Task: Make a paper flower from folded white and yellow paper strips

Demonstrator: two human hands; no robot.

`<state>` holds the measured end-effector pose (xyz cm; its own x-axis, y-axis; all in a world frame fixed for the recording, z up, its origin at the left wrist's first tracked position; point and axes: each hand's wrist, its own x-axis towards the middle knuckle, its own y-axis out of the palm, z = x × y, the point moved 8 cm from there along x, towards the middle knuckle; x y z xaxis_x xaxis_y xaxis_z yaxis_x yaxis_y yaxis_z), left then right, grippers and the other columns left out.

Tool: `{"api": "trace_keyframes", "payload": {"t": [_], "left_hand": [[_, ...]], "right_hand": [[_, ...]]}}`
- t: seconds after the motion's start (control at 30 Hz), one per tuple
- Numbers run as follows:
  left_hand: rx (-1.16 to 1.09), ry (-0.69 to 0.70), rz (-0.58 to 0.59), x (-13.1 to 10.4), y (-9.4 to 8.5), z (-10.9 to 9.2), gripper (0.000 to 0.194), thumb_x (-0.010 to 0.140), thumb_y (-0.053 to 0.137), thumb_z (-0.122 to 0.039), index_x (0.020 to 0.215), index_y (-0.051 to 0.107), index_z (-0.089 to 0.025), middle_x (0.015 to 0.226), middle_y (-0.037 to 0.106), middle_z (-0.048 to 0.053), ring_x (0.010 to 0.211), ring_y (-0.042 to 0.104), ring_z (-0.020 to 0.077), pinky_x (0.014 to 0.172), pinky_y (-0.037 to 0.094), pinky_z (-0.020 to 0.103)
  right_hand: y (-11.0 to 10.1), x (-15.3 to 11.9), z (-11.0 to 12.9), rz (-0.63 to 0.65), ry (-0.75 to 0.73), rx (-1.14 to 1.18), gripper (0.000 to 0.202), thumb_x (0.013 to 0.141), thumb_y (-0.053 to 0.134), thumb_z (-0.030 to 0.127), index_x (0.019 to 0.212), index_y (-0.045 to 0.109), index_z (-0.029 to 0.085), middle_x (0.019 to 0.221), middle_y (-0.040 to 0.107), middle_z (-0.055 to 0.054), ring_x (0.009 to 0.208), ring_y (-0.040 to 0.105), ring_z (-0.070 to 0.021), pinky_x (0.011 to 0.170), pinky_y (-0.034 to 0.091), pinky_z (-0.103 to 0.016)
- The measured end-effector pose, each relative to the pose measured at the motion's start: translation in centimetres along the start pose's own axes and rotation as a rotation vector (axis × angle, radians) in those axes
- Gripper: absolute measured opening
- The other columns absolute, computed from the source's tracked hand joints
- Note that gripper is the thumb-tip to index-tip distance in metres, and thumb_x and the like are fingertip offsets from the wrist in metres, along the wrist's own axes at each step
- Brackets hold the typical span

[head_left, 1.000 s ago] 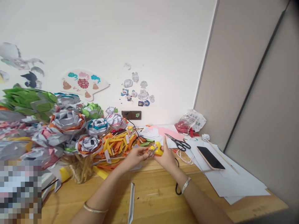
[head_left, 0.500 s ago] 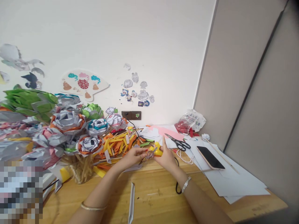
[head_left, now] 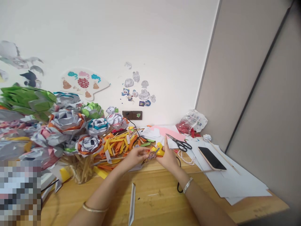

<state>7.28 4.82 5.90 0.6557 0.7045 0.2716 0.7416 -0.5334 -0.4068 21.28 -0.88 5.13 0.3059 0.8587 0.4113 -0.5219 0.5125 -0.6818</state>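
Note:
Near the middle of the wooden table [head_left: 160, 202], my right hand [head_left: 168, 158] is closed on a yellow tool [head_left: 160, 149], its index finger pointing up along it. My left hand [head_left: 137, 157] pinches a small clear, purplish piece [head_left: 150, 155] against the tool's left side; its exact shape is too small to tell. A thin dark tip sticks out below the left fingers. A black cord [head_left: 179, 187] hangs in a loop beside my right wrist. Below my hands lies a folded white paper strip [head_left: 132, 204].
Paper flowers [head_left: 67, 121] in a holder fill the left. Yellow and orange folded strips [head_left: 119, 142] lie behind my left hand. Black scissors [head_left: 182, 145], pink paper [head_left: 169, 133], a bead string [head_left: 187, 159], a phone [head_left: 212, 158] and white sheets [head_left: 237, 185] lie to the right.
Both hands keep their grip on the yellow tool and the small piece, with barely any movement. The view has shifted slightly.

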Motion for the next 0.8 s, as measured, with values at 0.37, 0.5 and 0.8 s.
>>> {"api": "trace_keyframes", "payload": {"t": [0.37,0.5,0.8], "left_hand": [[0.525,0.263,-0.174,-0.3,-0.6,-2.1,0.014,0.078,0.05,-0.026,0.07,0.059,-0.017,0.066,0.061,0.002,0.065,0.055,0.016,0.065,0.039,0.025],[0.631,0.315,-0.151,-0.5,0.1,-2.8,0.016,0.08,0.046,-0.022,0.071,0.058,-0.018,0.068,0.06,0.004,0.069,0.052,0.0171,0.068,0.037,0.025],[0.52,0.184,-0.158,-0.4,0.2,-1.9,0.014,0.08,0.041,-0.021,0.067,0.047,-0.019,0.064,0.055,0.002,0.062,0.051,0.0161,0.061,0.038,0.025]], "right_hand": [[-0.2,0.2,0.0,-0.028,-0.015,-0.002,0.1,0.067,0.06,0.027,0.139,-0.009,0.018,0.087,0.067,-0.002,0.074,0.061,-0.0201,0.058,0.036,-0.024],[-0.2,0.1,0.2,-0.017,-0.016,-0.087,0.099,0.068,0.059,0.029,0.139,-0.008,0.016,0.081,0.067,-0.002,0.072,0.061,-0.0213,0.056,0.034,-0.025],[0.0,0.2,0.4,-0.001,-0.025,-0.138,0.1,0.068,0.058,0.031,0.139,-0.011,0.014,0.084,0.067,-0.004,0.073,0.061,-0.0225,0.056,0.032,-0.025]]}}
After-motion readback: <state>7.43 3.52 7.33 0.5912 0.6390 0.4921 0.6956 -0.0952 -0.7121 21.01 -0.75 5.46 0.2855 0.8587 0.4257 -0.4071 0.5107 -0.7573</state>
